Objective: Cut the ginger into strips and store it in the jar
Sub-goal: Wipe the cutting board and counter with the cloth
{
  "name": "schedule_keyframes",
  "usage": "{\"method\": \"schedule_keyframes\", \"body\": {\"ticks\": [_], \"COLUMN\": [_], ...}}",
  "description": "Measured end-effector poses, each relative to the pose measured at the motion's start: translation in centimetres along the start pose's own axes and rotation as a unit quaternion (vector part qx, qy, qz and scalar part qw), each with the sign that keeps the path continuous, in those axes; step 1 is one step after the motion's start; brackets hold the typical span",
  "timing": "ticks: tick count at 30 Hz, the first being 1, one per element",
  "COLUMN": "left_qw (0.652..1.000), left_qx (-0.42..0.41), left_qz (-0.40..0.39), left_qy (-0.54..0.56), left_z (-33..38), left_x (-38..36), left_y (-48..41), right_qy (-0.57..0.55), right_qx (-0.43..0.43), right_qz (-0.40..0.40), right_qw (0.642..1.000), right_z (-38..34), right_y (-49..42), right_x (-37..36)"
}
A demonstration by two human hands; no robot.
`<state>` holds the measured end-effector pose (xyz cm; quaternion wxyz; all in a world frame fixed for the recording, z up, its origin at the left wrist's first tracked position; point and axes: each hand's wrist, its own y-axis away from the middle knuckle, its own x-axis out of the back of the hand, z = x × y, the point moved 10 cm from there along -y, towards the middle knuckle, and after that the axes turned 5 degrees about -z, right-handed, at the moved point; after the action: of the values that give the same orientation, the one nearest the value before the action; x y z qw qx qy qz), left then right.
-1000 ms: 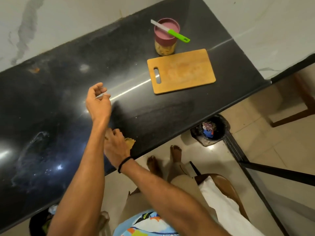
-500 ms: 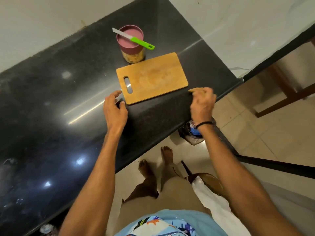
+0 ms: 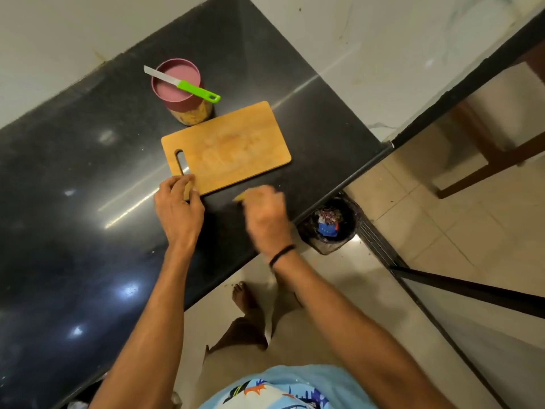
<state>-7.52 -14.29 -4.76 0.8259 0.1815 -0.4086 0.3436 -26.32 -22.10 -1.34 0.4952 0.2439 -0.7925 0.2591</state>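
At centre left my left hand [image 3: 180, 208] pinches the near corner of the cutting board [image 3: 233, 149], by its handle slot. Above the board stands the pink-lidded jar [image 3: 193, 115], with the green-handled knife [image 3: 194, 88] lying across the lid. Further right, my blurred right hand [image 3: 265, 215] curls round the ginger [image 3: 239, 198], over the black counter [image 3: 73, 231] just beside the board's near edge.

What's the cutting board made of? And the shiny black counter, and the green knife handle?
Cutting board: looks like wood or bamboo, with a matte tan face and faint grain.
Counter: probably polished stone such as granite. It is black, speckled and mirrors the lights.
Knife handle: likely plastic, bright green and smooth.
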Motion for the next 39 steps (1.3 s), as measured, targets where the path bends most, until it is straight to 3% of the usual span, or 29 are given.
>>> {"method": "schedule_keyframes", "body": {"ticks": [2,4,7,9,11,13,15,17,19,23,25,26,27,28,30,33,37,39], "left_qw": [1.000,1.000,1.000,1.000,1.000,1.000,1.000,1.000,0.999,0.998,0.998,0.998,0.998,0.998,0.998,0.997,0.997,0.997], "left_qx": [0.001,0.001,0.003,0.007,0.014,0.015,0.010,0.013,0.018,0.040,0.045,0.046,0.048,0.047,0.048,0.052,0.050,0.050], "left_qz": [0.002,-0.002,0.002,0.008,0.014,0.018,0.020,0.021,0.030,0.041,0.045,0.045,0.043,0.041,0.045,0.050,0.050,0.049], "left_qy": [-0.018,-0.017,-0.009,-0.008,-0.008,-0.009,-0.012,-0.017,-0.012,0.007,0.007,0.007,0.010,0.013,0.020,0.021,0.032,0.041], "left_z": [-0.1,-0.3,-0.4,-0.5,-0.4,-0.1,0.5,0.4,0.2,0.4,0.6,0.6,0.6,0.7,0.9,1.2,1.2,1.1], "left_x": [0.0,-0.1,0.0,-0.1,-0.1,0.0,0.1,0.0,-0.1,-0.4,-0.4,-0.5,-0.6,-0.6,-0.5,-0.2,0.0,0.1], "left_y": [0.2,0.4,0.3,0.4,0.6,0.6,0.5,0.5,0.6,0.9,1.0,1.1,1.1,1.2,1.2,1.3,1.1,1.0], "right_qy": [-0.017,-0.065,-0.122,-0.163,-0.208,-0.110,-0.101,-0.096,-0.071,-0.223,-0.219,-0.244,-0.256,-0.270,-0.302,-0.313,-0.166,-0.153], "right_qx": [-0.149,-0.281,-0.379,-0.333,-0.189,-0.069,-0.127,-0.270,-0.336,-0.320,-0.251,-0.235,-0.264,-0.313,-0.415,-0.485,-0.575,-0.546], "right_qz": [0.036,0.131,0.237,0.200,0.100,-0.010,0.018,0.108,0.124,0.156,0.074,0.046,0.049,0.103,0.208,0.283,0.283,0.299], "right_qw": [0.988,0.949,0.886,0.907,0.954,0.992,0.987,0.952,0.931,0.907,0.940,0.940,0.929,0.905,0.833,0.766,0.750,0.767], "right_z": [10.3,19.2,21.9,16.7,8.3,5.0,10.5,18.5,22.7,18.8,14.7,13.9,15.2,17.4,22.2,25.9,27.8,27.2], "right_y": [-1.9,-2.1,-1.2,-1.6,-1.6,-0.9,-2.0,-2.0,-2.7,-6.6,-9.9,-10.8,-10.7,-9.7,-5.8,0.2,5.8,6.7], "right_x": [3.7,8.3,10.7,7.5,2.4,-1.1,0.9,5.0,7.6,7.3,5.5,4.5,4.1,5.0,7.5,8.6,8.2,9.0]}}
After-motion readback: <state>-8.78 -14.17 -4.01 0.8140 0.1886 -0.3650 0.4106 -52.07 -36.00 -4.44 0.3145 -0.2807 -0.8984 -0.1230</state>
